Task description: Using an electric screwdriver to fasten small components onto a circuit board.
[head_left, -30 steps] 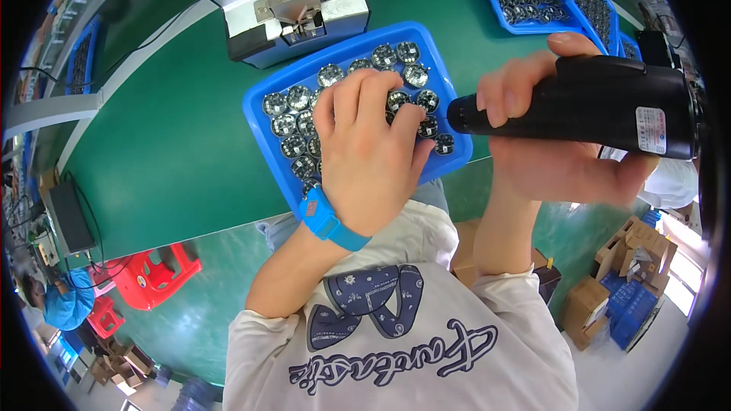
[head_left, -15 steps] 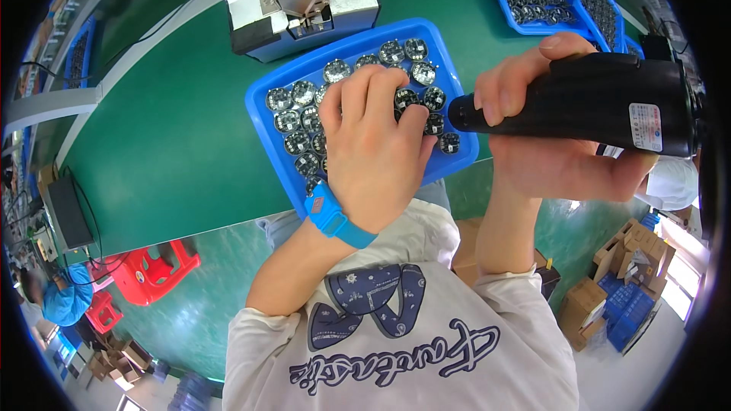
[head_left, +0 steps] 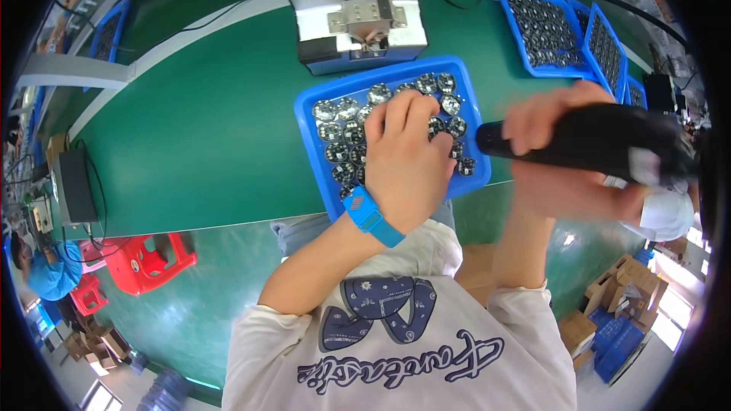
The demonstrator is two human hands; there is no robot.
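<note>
A blue tray point(head_left: 310, 111) full of several small round metal parts point(head_left: 340, 109) lies on the green table, near its front edge. My left hand point(head_left: 406, 164) rests palm down on the parts in the tray, fingers spread; a blue strap is on its wrist. My right hand point(head_left: 565, 175) is wrapped around a black electric screwdriver point(head_left: 601, 139), held sideways with its tip pointing left at the tray's right side. Whether the tip touches a part is hidden by blur.
A grey metal fixture box point(head_left: 355, 10) stands just behind the tray. More blue trays of parts point(head_left: 545, 27) lie at the back right. The green table point(head_left: 198, 129) spreads to the left. Red stools point(head_left: 144, 259), cardboard boxes point(head_left: 617, 301) and another person point(head_left: 47, 274) are on the floor.
The view has swung, so tray and hands now sit further right and lower. My left hand stays on the parts; the screwdriver in my right hand stays by the tray's right side.
</note>
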